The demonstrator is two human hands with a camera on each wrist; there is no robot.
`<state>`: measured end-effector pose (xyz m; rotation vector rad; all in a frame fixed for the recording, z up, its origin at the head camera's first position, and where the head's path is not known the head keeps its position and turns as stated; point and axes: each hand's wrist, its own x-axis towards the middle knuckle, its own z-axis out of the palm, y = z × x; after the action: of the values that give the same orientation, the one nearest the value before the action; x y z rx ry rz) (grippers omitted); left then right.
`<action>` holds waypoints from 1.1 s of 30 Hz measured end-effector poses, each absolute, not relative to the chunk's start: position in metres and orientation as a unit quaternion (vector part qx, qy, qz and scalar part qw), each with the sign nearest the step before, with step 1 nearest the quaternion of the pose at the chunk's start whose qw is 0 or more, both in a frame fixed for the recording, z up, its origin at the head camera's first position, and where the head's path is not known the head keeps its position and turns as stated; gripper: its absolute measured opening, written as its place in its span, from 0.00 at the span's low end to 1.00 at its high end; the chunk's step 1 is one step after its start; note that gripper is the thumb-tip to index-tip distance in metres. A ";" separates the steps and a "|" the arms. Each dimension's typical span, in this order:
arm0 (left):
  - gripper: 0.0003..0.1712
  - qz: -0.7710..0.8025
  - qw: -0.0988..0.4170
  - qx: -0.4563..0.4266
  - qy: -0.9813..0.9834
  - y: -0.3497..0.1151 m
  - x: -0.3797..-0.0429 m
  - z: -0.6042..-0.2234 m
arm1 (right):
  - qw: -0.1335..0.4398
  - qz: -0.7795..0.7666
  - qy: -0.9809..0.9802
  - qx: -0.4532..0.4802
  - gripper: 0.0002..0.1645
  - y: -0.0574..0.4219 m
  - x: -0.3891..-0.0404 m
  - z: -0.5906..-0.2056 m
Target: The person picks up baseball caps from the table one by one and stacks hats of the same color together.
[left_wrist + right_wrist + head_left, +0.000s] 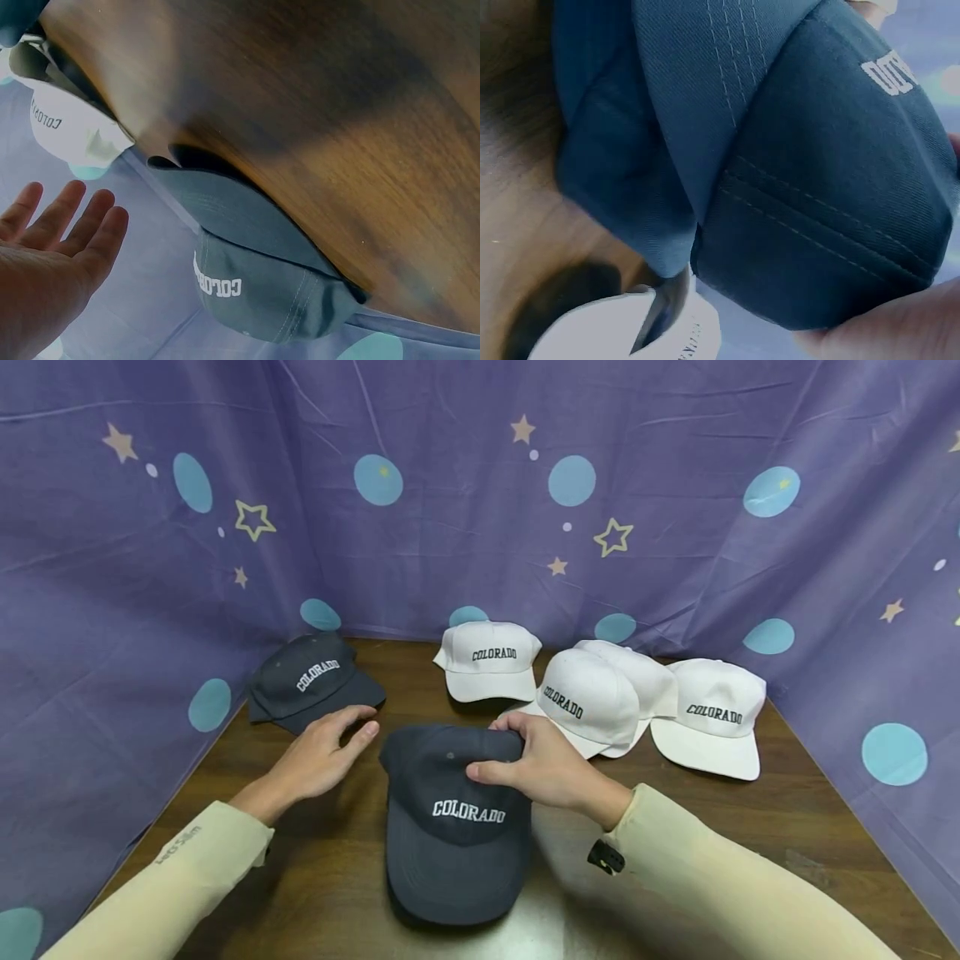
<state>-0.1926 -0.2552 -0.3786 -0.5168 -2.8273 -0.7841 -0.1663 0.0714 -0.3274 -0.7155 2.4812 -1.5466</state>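
Observation:
My right hand (551, 764) grips the crown of a dark navy baseball cap (457, 877) with white COLORADO lettering, thumb on its front and fingers behind. The cap's brim points toward me. In the right wrist view, more dark fabric (615, 165) shows beside the held cap's brim; whether it is a second cap I cannot tell. My left hand (322, 756) is empty, fingers extended, between the held cap and another dark COLORADO cap (311, 677) at the back left. That cap lies apart from the left hand in the left wrist view.
Several white COLORADO caps stand along the back: one cap (491, 660) in the middle, two overlapping caps (592, 697) right of it, and another cap (708, 714) farther right. A purple curtain (465, 552) surrounds the brown wooden table (322, 893).

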 end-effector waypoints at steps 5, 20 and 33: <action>0.30 -0.264 0.085 -0.171 -0.945 -0.257 -0.194 -0.377 | 0.082 -0.470 0.848 -0.231 0.27 0.069 -0.175 -0.344; 0.30 -0.260 0.082 -0.169 -0.947 -0.257 -0.196 -0.379 | 0.216 -0.510 0.800 -0.231 0.18 0.078 -0.188 -0.351; 0.31 -0.262 0.086 -0.169 -0.946 -0.253 -0.196 -0.382 | 0.114 -0.421 0.872 -0.224 0.19 0.071 -0.198 -0.380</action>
<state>-0.1960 -0.2531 -0.3817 -0.5041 -2.8192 -0.7814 -0.1985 0.0711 -0.3804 -0.6573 2.5567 -1.2338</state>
